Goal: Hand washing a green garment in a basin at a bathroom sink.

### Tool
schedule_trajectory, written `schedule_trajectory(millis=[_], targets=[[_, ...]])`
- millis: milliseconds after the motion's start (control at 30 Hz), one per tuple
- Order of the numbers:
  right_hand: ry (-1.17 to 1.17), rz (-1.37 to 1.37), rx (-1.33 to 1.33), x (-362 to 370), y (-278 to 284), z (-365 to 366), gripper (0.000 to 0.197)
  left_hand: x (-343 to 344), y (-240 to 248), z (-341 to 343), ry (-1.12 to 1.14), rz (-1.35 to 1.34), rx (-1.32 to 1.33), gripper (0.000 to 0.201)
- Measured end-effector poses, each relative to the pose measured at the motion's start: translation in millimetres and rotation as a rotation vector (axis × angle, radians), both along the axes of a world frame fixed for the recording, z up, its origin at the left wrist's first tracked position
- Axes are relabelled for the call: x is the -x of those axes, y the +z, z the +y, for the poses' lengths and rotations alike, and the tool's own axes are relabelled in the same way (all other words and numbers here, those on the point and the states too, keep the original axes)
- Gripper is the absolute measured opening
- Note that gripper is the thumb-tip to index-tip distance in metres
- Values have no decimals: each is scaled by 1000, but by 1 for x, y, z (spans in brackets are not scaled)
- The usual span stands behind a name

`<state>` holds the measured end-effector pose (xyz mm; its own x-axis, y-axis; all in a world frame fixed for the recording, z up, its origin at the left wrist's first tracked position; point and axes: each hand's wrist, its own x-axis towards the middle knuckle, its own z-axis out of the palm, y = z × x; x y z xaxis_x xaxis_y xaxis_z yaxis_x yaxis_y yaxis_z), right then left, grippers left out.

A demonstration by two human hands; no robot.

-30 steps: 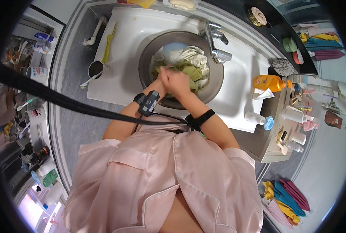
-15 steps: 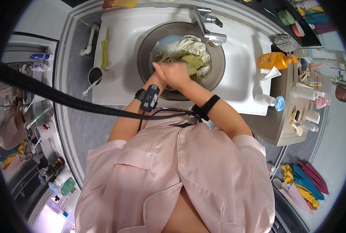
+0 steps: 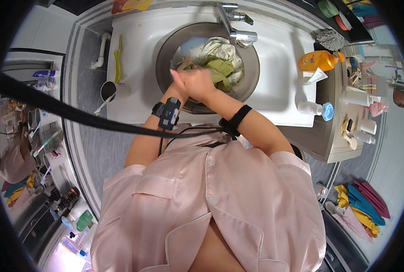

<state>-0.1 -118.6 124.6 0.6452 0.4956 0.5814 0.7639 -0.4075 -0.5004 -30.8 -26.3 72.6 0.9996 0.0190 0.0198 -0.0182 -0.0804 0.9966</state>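
A wide grey-brown basin [image 3: 253,68] stands in the white sink, holding bluish water and wet cloth. Olive-green cloth [image 3: 222,68] lies bunched there beside a white patterned cloth [image 3: 220,46]. Over the near left part of the basin my two hands are pressed together on the green cloth. My right hand [image 3: 199,85] is closed and covers most of my left hand [image 3: 177,89], whose fingers are largely hidden. Folds of the green cloth show just beyond the hands, slightly blurred.
A chrome faucet [image 3: 231,28] reaches over the basin's far right rim. On the left are a cup [image 3: 120,90] and a yellow-green brush-like stick [image 3: 117,63]. An orange pump bottle [image 3: 319,60], a white tube [image 3: 316,77] and a white bottle [image 3: 309,108] stand at right.
The whole view has shifted slightly. My hands stay pressed together and have drawn a little nearer to me and leftward over the cloth.
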Motion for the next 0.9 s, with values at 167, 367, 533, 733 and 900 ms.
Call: schedule_trajectory(millis=[167,367,533,733,900], targets=[[-341,-42,370,-62,-38,-26,36,-45,-5,-34,243,678,1103,31],[-184,74,240,-7,-6,-5,41,-32,-29,-9,265,724,821,30],[-33,-11,301,-13,-12,-2,39,-34,-34,-8,228,781,1034,33],[-511,268,309,-62,-31,-43,49,-53,18,-48,62,817,1094,39],[-60,97,285,16,7,11,37,-4,-173,67,-119,397,596,34]])
